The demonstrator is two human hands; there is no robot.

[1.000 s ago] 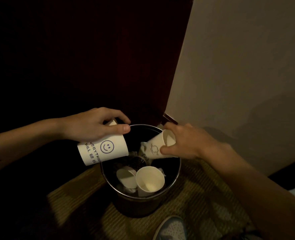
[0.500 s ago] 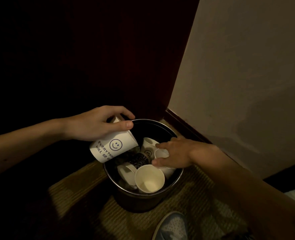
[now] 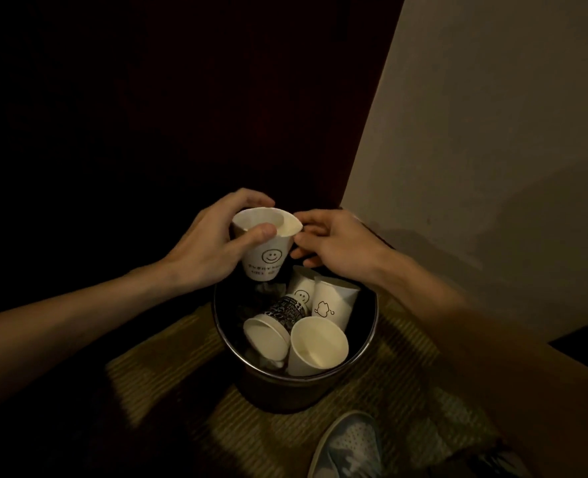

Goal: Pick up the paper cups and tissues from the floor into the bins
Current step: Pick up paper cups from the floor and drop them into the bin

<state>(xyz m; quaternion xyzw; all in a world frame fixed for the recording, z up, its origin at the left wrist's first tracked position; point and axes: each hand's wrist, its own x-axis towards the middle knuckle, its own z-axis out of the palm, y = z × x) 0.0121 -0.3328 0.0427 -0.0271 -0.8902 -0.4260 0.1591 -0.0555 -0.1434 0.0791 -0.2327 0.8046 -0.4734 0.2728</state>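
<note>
Your left hand (image 3: 209, 248) wraps the smiley cup (image 3: 268, 251) above the far rim of the bin (image 3: 372, 326): light, thin paper, lip dented, so grip the wall gently. Your right hand (image 3: 335, 243) is at its lip; pinching unclear.

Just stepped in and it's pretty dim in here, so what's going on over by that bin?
A person is clearing paper cups into a round metal bin that stands on the carpet. Their left hand grips a smiley-face cup upright over the bin's far side, squeezing its rim out of round. The right hand is at that cup's rim, though whether it pinches it is unclear. Several cups already lie in the bin.
</note>
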